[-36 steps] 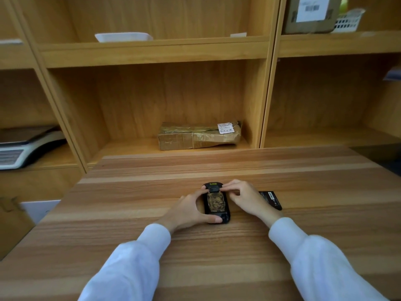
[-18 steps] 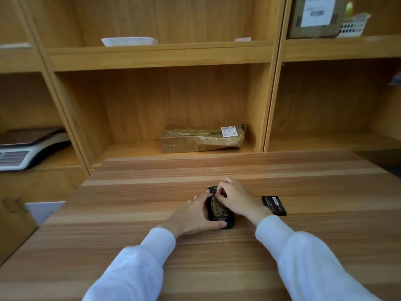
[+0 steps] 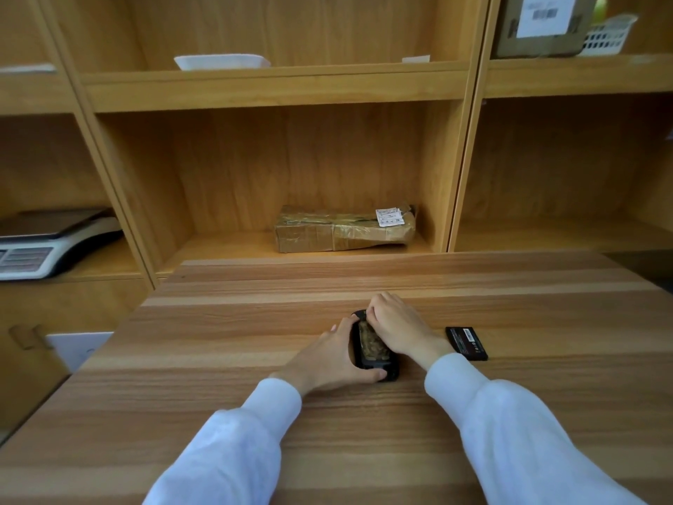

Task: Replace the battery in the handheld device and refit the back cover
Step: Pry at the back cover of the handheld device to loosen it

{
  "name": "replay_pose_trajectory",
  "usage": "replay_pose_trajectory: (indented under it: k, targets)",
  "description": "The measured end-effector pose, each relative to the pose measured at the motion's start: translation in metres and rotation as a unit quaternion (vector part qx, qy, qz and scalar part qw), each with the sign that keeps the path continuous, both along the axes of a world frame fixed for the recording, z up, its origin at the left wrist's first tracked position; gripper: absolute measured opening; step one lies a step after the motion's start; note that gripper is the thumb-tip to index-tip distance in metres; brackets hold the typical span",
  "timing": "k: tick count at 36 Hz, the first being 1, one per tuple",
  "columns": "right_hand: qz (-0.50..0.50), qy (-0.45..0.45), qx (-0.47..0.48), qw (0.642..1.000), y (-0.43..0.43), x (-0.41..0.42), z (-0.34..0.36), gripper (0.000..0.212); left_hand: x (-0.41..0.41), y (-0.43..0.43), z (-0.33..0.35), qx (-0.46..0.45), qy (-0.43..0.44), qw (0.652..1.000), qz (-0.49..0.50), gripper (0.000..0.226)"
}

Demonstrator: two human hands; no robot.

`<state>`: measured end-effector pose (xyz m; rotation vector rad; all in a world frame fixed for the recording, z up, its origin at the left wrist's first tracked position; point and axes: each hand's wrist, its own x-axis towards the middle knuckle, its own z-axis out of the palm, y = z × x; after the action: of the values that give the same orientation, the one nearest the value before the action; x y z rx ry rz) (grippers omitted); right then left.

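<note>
A black handheld device [image 3: 372, 349] lies face down on the wooden table [image 3: 255, 359], its brownish back panel showing. My left hand [image 3: 333, 353] grips its left side, thumb at the near end. My right hand [image 3: 398, 328] lies over its right side with the fingertips curled onto the far top end. A flat black battery [image 3: 466, 343] lies loose on the table just right of my right wrist. Whether the back cover is seated I cannot tell; my hands hide the edges.
Wooden shelving stands behind the table. A taped brown parcel [image 3: 344, 229] lies in the middle cubby, a weighing scale [image 3: 43, 246] on the left shelf, a white tray [image 3: 222, 61] above, a labelled carton [image 3: 542, 23] and white basket [image 3: 608, 34] at top right.
My right hand slid from the device's right edge up onto its far top end and now covers more of it. My left hand kept its grip. The battery stayed put.
</note>
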<state>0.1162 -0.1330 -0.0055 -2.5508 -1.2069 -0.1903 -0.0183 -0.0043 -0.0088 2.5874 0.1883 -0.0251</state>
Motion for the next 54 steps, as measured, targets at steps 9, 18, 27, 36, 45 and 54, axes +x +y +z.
replay_pose_trajectory:
  k: [9,18,27,36,45,54]
  targets:
    - [0.006,0.090,0.055,0.994,-0.005,-0.001,0.011,0.017,0.000,0.003,0.002,-0.038,0.013,0.999,0.014,0.118]
    - [0.039,0.306,0.180,0.934,-0.036,0.003,0.016,0.013,-0.002,0.003,0.000,-0.076,-0.012,0.997,0.030,0.120]
    - [0.047,0.387,0.285,0.876,-0.046,-0.010,0.024,0.016,-0.004,0.000,-0.002,-0.100,-0.054,0.993,0.030,0.108]
    - [0.061,0.390,0.343,0.852,-0.044,-0.013,0.038,0.021,-0.008,0.002,0.001,-0.158,-0.121,0.978,0.053,0.084]
    - [0.062,0.405,0.349,0.843,-0.015,-0.020,0.037,0.016,-0.012,0.020,0.012,-0.064,-0.211,0.975,0.006,0.113]
    - [0.071,0.446,0.349,0.821,0.024,-0.035,0.025,0.016,-0.029,0.069,0.013,0.074,-0.190,0.979,-0.011,0.113]
